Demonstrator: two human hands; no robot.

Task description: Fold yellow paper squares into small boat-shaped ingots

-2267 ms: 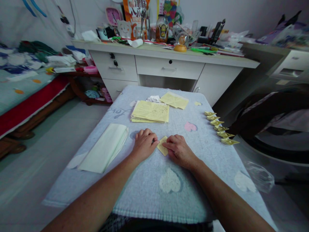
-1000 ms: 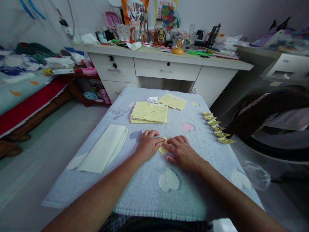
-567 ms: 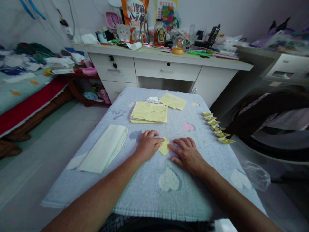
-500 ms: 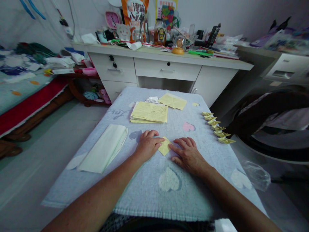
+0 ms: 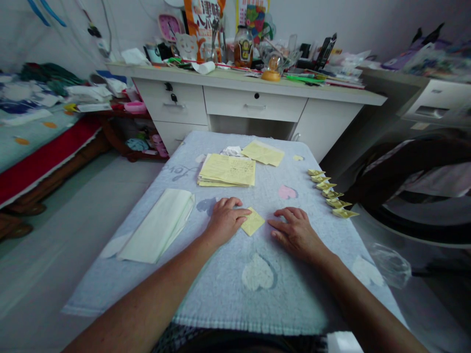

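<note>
A small folded square of yellow paper (image 5: 253, 222) lies flat on the cloth-covered table, one corner toward me. My left hand (image 5: 226, 219) rests at its left side, thumb and finger touching its left edge, the other fingers spread on the cloth. Just right of the paper, a small gap away, my right hand (image 5: 294, 229) lies with fingers apart and nothing in them. Beyond my hands sits a stack of yellow paper sheets (image 5: 227, 170). Several folded yellow paper boats (image 5: 334, 194) stand in a row along the table's right edge.
Folded pale paper (image 5: 161, 226) lies at the left. Behind the stack are a crumpled white tissue (image 5: 231, 151) and loose yellow sheets (image 5: 263, 152). A cluttered white desk (image 5: 253, 83) stands at the far side, a washing machine (image 5: 429, 105) at right, a bed (image 5: 44, 142) at left.
My right hand has slid off the paper to the right, uncovering its right corner. My left hand and the paper have stayed in place.
</note>
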